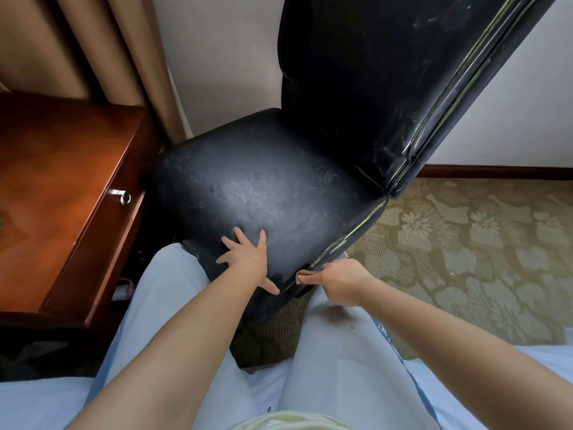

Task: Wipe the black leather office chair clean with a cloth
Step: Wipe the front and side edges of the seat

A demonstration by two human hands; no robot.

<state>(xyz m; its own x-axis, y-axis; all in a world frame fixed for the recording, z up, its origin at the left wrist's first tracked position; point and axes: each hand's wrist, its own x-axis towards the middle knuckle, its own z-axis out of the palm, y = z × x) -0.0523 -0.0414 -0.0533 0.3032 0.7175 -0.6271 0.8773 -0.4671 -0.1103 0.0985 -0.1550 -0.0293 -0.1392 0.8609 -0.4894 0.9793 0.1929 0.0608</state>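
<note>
- Black leather chair stands directly ahead of the person, seat toward the viewer, backrest rising up and to the right; wooden table just beside its left edge.
- L hand: fingers spread wide and flat on the seat's front portion, holding nothing.
- R hand: fingers curled, pinching at the piped seam on the seat's front-right corner; whether anything is held there can't be made out.
- Seat surface extends away from both hands; L hand is nearer the scuffed centre patch.
- No cloth visible. Chair base hidden by the person's legs; backrest top cut off.
</note>
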